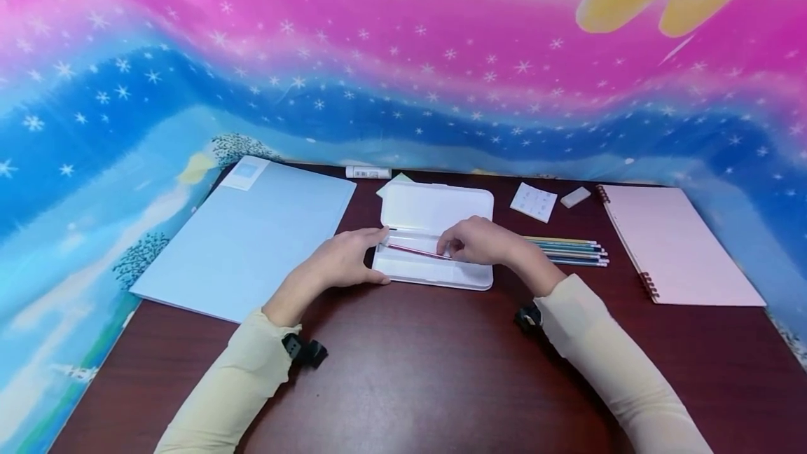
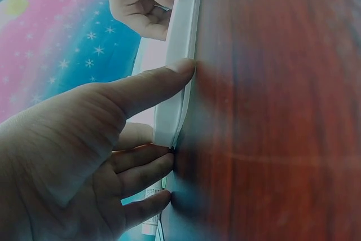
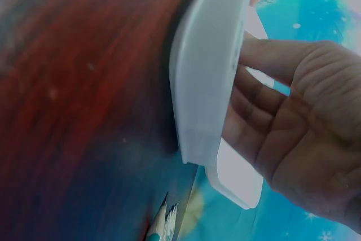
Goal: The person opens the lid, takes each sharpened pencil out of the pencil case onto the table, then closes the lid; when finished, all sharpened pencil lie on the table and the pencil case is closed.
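An open white pencil case (image 1: 435, 206) lies on the table, its lid tipped back toward the wall. My left hand (image 1: 343, 258) grips the case's left end, thumb at the front wall and fingers at the end, as the left wrist view shows the thumb (image 2: 163, 83) on the side wall. Inside the tray rests a slim red pencil (image 1: 416, 251), slanting across it. My right hand (image 1: 482, 240) reaches into the tray and pinches the pencil's right end. In the right wrist view the case wall (image 3: 206, 66) hides those fingertips.
Several pencils (image 1: 576, 251) lie right of the case, partly behind my right forearm. Behind them are a white printed card (image 1: 533, 202) and an eraser (image 1: 575, 197). A blue folder (image 1: 271, 230) lies left, a pink spiral notebook (image 1: 687, 247) right, a glue stick (image 1: 368, 172) at the back.
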`<state>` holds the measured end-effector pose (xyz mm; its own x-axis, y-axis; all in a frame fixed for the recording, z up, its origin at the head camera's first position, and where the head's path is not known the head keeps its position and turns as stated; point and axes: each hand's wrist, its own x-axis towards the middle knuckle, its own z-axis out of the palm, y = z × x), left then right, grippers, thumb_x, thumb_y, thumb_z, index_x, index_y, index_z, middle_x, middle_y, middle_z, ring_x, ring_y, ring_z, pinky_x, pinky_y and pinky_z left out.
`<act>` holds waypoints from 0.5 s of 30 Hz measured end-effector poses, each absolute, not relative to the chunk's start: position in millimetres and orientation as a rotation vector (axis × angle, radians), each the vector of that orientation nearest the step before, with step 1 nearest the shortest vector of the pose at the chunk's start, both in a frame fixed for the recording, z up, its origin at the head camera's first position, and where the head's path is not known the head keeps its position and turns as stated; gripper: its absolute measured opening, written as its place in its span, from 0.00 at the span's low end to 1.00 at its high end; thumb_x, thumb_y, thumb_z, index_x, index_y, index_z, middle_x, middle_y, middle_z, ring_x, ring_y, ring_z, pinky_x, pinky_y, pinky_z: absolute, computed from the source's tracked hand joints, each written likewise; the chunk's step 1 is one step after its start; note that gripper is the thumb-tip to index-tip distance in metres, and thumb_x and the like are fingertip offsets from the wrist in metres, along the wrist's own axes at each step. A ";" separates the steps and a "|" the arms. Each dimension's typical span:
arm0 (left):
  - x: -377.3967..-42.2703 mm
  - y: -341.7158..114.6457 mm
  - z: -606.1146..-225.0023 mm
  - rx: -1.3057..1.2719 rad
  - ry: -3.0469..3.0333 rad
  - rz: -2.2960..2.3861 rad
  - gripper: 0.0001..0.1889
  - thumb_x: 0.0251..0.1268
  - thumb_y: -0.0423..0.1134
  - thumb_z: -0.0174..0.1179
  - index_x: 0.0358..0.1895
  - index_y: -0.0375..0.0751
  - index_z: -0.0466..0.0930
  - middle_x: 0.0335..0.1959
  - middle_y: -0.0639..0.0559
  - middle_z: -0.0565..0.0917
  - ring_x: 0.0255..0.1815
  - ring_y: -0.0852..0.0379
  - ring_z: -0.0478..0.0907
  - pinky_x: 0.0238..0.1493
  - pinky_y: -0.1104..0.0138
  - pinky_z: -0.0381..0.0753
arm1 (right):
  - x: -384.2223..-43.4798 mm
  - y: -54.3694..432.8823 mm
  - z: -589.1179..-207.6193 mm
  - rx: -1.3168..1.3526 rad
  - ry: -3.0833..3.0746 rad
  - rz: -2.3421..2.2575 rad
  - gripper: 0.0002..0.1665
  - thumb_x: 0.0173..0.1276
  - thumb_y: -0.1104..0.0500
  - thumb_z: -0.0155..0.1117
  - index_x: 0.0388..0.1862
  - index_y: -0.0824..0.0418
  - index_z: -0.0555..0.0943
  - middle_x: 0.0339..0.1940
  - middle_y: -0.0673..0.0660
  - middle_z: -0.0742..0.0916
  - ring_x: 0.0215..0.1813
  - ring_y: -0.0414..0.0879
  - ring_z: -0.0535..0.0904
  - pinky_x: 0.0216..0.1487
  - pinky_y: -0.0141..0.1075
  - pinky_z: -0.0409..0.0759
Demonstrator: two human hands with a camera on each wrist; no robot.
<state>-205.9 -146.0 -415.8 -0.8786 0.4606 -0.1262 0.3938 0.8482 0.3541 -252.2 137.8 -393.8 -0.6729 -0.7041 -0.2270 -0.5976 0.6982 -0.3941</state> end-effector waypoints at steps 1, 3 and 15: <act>-205.9 -145.7 -415.5 0.667 2.819 0.473 0.50 0.57 0.60 0.72 0.79 0.43 0.61 0.77 0.44 0.68 0.77 0.46 0.66 0.75 0.50 0.69 | -252.9 138.8 -393.3 -1.017 2.532 -0.416 0.15 0.71 0.65 0.60 0.47 0.52 0.89 0.32 0.46 0.86 0.35 0.41 0.75 0.42 0.36 0.74; -206.0 -145.1 -415.2 0.674 2.819 0.471 0.50 0.57 0.60 0.72 0.79 0.42 0.61 0.77 0.44 0.69 0.77 0.46 0.67 0.74 0.50 0.69 | -254.1 141.3 -392.8 -1.018 2.506 -0.436 0.14 0.72 0.65 0.60 0.46 0.51 0.89 0.33 0.45 0.87 0.36 0.40 0.75 0.43 0.35 0.75; -207.4 -146.3 -417.2 0.646 2.796 0.496 0.50 0.56 0.60 0.72 0.79 0.45 0.60 0.78 0.46 0.68 0.78 0.47 0.65 0.75 0.51 0.68 | -252.2 133.4 -388.1 -0.989 2.501 -0.354 0.09 0.71 0.64 0.65 0.44 0.52 0.87 0.36 0.48 0.88 0.38 0.43 0.78 0.47 0.38 0.79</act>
<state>-207.4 -146.3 -417.2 -0.8767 0.4591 -0.1439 0.3816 0.8457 0.3731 -252.2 133.4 -388.1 -0.6557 -0.6962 -0.2921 -0.5877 0.7135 -0.3814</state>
